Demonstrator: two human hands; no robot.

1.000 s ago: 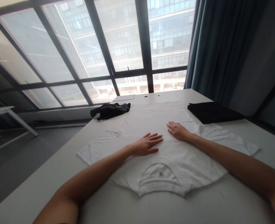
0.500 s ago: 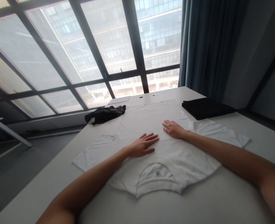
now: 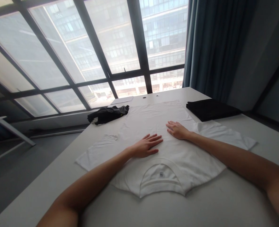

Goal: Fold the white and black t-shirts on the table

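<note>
White shirt cloth (image 3: 191,160) lies spread flat, its round neckline with a small label facing me. More white cloth with sleeves out to both sides reaches beyond it toward the window; whether it is a separate shirt I cannot tell. My left hand (image 3: 147,146) rests palm down on the cloth above the neckline, fingers spread and pointing right. Further right and slightly farther off, my right hand (image 3: 177,130) lies flat on the cloth, fingers pointing left. A short gap separates the two hands. Neither hand grips anything.
The white table (image 3: 167,211) carries a crumpled black garment (image 3: 108,114) at the back left, a folded black cloth (image 3: 212,109) at the back right and a pale sheet (image 3: 122,100) near the window. Another white table (image 3: 18,129) stands at the far left.
The whole view has shifted slightly, so things appear a little farther right. Both hands stay flat in the same places on the cloth.
</note>
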